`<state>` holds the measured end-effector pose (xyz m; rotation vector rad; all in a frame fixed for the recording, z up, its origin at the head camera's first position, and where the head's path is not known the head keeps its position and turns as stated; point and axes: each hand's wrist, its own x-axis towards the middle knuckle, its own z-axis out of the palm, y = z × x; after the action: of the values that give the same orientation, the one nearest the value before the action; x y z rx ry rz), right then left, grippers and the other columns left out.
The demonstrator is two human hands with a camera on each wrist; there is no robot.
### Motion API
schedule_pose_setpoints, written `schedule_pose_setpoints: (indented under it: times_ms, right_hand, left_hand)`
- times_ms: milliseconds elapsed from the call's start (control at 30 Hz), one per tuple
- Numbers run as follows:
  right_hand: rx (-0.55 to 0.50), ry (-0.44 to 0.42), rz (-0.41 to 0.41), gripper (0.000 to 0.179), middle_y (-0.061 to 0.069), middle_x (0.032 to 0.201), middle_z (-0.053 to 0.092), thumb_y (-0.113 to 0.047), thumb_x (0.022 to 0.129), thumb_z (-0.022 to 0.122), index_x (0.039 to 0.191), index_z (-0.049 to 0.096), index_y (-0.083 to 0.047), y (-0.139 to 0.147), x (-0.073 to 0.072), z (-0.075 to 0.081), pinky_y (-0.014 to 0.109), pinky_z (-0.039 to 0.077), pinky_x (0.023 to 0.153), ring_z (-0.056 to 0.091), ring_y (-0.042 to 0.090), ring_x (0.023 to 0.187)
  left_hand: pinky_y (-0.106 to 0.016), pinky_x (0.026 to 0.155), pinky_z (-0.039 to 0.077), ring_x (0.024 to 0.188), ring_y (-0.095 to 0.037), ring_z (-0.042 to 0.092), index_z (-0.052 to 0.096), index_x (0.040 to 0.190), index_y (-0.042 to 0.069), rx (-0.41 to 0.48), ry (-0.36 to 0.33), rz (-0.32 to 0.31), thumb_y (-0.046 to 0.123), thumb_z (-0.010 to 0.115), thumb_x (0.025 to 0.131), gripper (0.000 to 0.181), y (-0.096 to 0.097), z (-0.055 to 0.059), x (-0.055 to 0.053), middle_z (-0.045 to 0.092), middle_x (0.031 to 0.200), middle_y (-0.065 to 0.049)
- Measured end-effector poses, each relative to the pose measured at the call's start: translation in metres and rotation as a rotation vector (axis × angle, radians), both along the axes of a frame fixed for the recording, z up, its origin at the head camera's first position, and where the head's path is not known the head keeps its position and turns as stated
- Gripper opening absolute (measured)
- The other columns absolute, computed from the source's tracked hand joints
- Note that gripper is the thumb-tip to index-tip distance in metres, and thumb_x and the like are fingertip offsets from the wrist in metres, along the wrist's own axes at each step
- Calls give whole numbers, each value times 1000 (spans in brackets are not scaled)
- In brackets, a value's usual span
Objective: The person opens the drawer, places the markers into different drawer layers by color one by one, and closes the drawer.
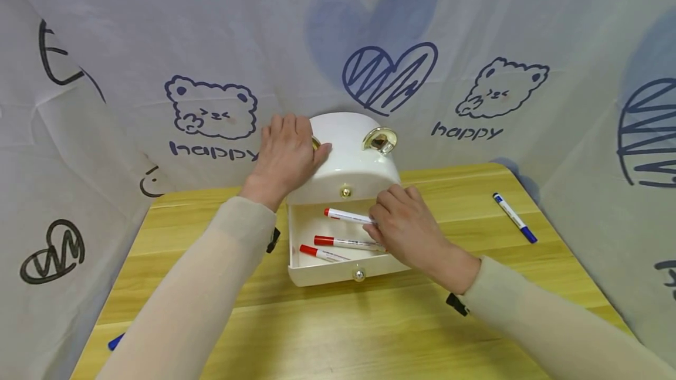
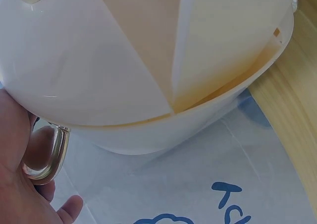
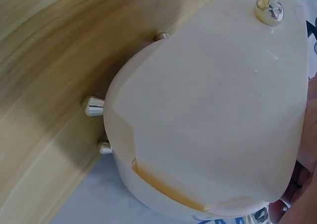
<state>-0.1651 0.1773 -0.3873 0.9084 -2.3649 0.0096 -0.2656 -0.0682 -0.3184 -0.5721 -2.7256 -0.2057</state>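
Observation:
A white rounded box (image 1: 348, 160) with gold ring ears stands at the back of the table, its lower drawer (image 1: 322, 277) pulled out. My left hand (image 1: 287, 154) grips the box at its left ear. In the left wrist view its fingers curl about the gold ring (image 2: 60, 154). With curled fingers, my right hand (image 1: 404, 227) holds a white marker with a red cap (image 1: 348, 216) over the drawer; its right end is hidden under the hand. Two more red-capped markers, the upper one (image 1: 348, 243) and the lower one (image 1: 322, 253), lie in the drawer.
A blue-capped marker (image 1: 514, 217) lies at the right of the wooden table (image 1: 327, 333). A blue tip (image 1: 115, 342) shows beside the left sleeve. A small gold knob (image 1: 359, 274) sticks out of the drawer front. Printed white cloth (image 1: 296, 34) hangs close behind the box.

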Motion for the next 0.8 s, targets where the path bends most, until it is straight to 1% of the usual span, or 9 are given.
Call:
schedule_pose_setpoints:
  times_ms: [267, 467, 600, 800]
  right_hand:
    - [18, -11, -15, 30, 5, 90, 63, -35, 93, 81, 83, 67, -10, -1, 1, 0, 39, 37, 75, 52, 27, 90]
    - [11, -26, -16, 29, 5, 92, 64, -35, 91, 84, 88, 71, -9, 0, 1, -2, 37, 37, 75, 51, 26, 91]
    - [2, -26, -23, 28, 5, 93, 64, -34, 91, 83, 90, 72, -9, 0, 2, -3, 37, 38, 75, 52, 26, 91]
    - [-40, -34, -23, 28, 6, 94, 65, -34, 92, 83, 92, 72, -8, 2, 2, -5, 38, 40, 75, 54, 27, 93]
  left_hand:
    - [-44, 86, 29, 98, -33, 35, 42, 104, 5, 0, 3, 0, 50, 54, 107, 47, 1, 0, 2, 39, 100, -13]
    - [-45, 86, 29, 98, -33, 34, 41, 104, 5, -2, -14, 4, 50, 54, 107, 47, 1, 1, 1, 39, 100, -12]
    - [-45, 86, 29, 97, -33, 34, 41, 103, 5, 2, -18, 3, 50, 54, 107, 47, 1, 0, 1, 39, 99, -13]
    - [-45, 85, 30, 97, -33, 35, 42, 101, 5, 7, 3, 2, 50, 55, 106, 47, 1, 0, 1, 40, 98, -13]
